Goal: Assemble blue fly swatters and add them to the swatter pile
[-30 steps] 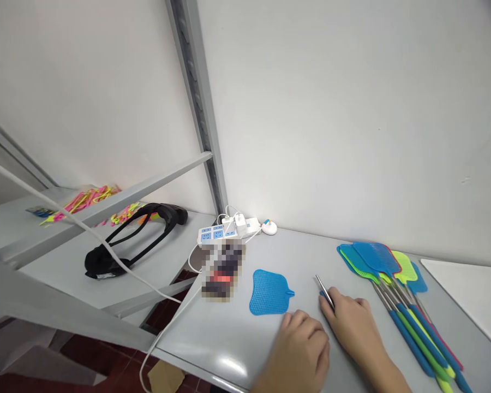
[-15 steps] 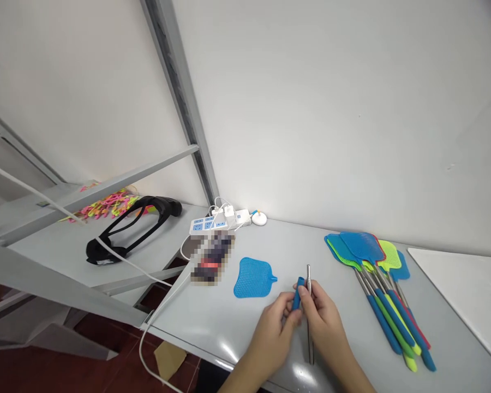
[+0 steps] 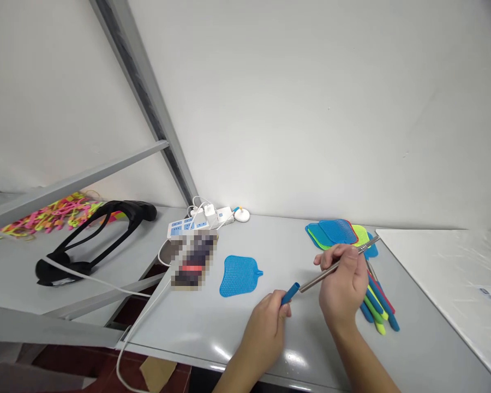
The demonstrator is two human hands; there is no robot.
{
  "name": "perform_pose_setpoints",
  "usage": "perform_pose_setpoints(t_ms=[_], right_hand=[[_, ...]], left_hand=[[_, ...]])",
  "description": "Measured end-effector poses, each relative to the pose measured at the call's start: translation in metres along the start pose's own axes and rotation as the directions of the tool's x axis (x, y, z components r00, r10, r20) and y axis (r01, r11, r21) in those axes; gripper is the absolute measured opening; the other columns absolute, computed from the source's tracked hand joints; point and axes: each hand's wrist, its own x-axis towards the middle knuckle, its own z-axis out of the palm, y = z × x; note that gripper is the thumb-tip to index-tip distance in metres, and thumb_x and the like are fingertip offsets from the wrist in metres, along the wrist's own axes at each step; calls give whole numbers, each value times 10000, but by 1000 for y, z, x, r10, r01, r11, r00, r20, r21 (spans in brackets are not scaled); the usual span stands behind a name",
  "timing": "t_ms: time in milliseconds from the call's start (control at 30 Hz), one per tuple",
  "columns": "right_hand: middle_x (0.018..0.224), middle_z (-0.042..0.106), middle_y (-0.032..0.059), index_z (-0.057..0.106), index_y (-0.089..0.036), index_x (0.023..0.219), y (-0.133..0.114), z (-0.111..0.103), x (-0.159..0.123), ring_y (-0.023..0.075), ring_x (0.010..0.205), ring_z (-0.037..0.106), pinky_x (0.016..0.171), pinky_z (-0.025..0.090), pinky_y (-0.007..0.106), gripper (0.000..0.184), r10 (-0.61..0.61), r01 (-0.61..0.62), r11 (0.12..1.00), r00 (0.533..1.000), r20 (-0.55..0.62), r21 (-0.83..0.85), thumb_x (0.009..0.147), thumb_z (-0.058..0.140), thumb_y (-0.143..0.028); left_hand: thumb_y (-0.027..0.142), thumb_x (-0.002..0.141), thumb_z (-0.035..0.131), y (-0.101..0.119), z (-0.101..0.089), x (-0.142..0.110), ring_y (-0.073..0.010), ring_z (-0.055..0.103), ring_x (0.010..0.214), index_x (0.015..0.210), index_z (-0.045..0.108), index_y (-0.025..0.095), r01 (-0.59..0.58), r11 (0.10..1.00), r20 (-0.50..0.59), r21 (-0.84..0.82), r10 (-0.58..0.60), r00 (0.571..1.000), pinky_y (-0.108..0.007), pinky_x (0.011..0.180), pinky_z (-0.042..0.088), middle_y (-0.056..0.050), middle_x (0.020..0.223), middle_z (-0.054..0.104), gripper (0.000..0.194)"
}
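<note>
My left hand (image 3: 265,327) is closed round a blue handle sleeve (image 3: 290,293), its open end pointing up and right. In my right hand (image 3: 346,284) is a thin metal rod (image 3: 317,280), held slantwise. The rod's lower end comes right up to the sleeve's mouth; I cannot tell whether they touch. A blue fly swatter head (image 3: 240,275) lies flat on the grey table, left of both hands. Behind my right hand is a pile of fly swatters (image 3: 339,232) with blue, green, yellow and red parts, partly hidden by the hand and rod.
White power strips (image 3: 188,225) with plugs and cables stand near the wall, beside a blurred-out object (image 3: 194,259). A black strap-like frame (image 3: 94,240) and colourful cords (image 3: 53,215) lie on the left shelf. A white wrapped panel (image 3: 445,273) lies at right.
My right hand has swung the rod from upright to a slant, its lower end now at the sleeve. The left hand has tilted the sleeve to the right. The view has shifted rightward.
</note>
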Motion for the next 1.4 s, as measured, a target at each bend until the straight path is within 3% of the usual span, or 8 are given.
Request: perform_pose_setpoints(t_ms=[300,400,633,833,1033,1167,1300,1400], right_hand=[[640,438,-53,459,-212,773,1,3,0,108,565,440,583,399,280,291,-80,83,996,994,69,-37,996,420,-394],[664,430,-44,444,-215,762,5,0,-8,114,594,437,588,386,275,306,-51,71,992,982,184,-102,1011,369,-377],[760,566,7,573,-193,802,9,-10,-42,143,706,531,640,421,269,216,145,-13,966,853,501,-258,948,492,-331],[652,503,-33,587,-202,894,8,-14,-50,129,622,514,613,433,258,256,377,-285,926,743,553,-249,975,443,-397],[775,567,0,573,-199,862,25,-20,-65,128,700,514,664,430,248,260,329,-184,941,703,630,-286,983,435,-383],[815,585,15,563,-197,902,35,-27,-72,148,753,542,680,446,261,240,386,-227,920,657,648,-318,987,419,-369],[810,597,27,573,-192,917,44,-33,-74,162,748,568,636,453,257,210,386,-190,917,645,660,-350,980,424,-327],[828,610,41,587,-194,923,49,-37,-75,171,767,584,632,468,256,238,345,-133,929,654,673,-346,984,386,-307]], left_hand=[[276,1007,324,-2,-1,1,-210,545,812,932,541,210,-2,999,7,35,2,1000,-314,732,416,-40,855,589,240],[284,1007,331,-2,-1,1,-209,554,820,943,548,209,-10,1000,12,14,10,1000,-314,739,425,-41,859,597,238],[278,1003,353,-3,-1,0,-220,563,912,1016,563,203,-13,999,-32,-49,12,999,-349,795,453,-64,966,609,224],[272,962,473,-1,-1,2,-236,550,1014,1066,594,196,-67,992,-115,-108,54,992,-396,886,463,-82,1028,619,176],[298,997,405,4,-11,-8,-255,437,1272,1325,472,237,-213,951,-339,-225,129,932,-438,1044,372,-106,1361,497,341],[335,1002,396,34,-22,0,-242,491,1196,1297,501,249,-363,901,-335,-237,275,901,-420,1008,398,-96,1298,545,325],[319,1016,384,56,-24,20,-174,590,912,1086,587,229,-268,900,-223,-343,199,954,-317,824,455,-44,975,650,233],[321,1017,382,56,-19,28,-148,560,769,854,578,199,-267,911,-197,-314,212,957,-282,735,424,-14,784,594,283]])
